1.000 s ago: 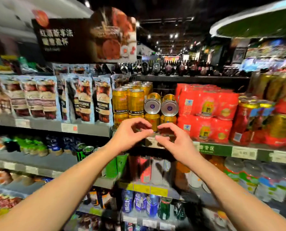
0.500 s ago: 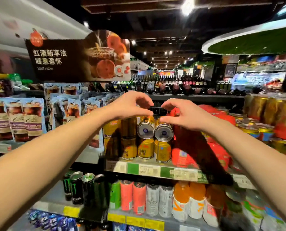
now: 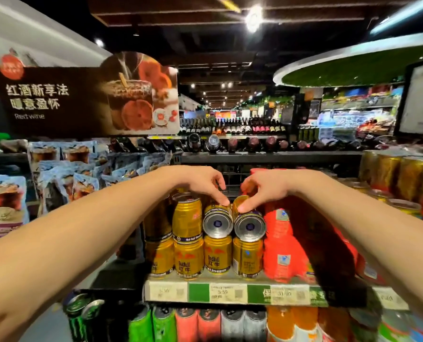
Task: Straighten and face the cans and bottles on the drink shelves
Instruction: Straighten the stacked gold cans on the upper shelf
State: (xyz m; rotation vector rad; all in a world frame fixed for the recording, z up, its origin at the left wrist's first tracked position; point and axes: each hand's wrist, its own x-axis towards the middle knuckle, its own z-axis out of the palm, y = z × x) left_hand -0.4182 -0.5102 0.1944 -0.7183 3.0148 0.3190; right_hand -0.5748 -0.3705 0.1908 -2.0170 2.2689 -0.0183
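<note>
Both hands have dropped from above the stack onto it. The left hand [image 3: 200, 180] pinches the left gold metal can lying on its side [image 3: 217, 219]; the right hand [image 3: 267, 186] pinches the neighbouring toppled gold can [image 3: 249, 222]. Both cans rest atop upright gold cans [image 3: 217, 255] on the price-tagged shelf [image 3: 230, 292].

glossy gold metal cans [image 3: 188, 257], bare silvery bases [image 3: 217, 224]
</note>
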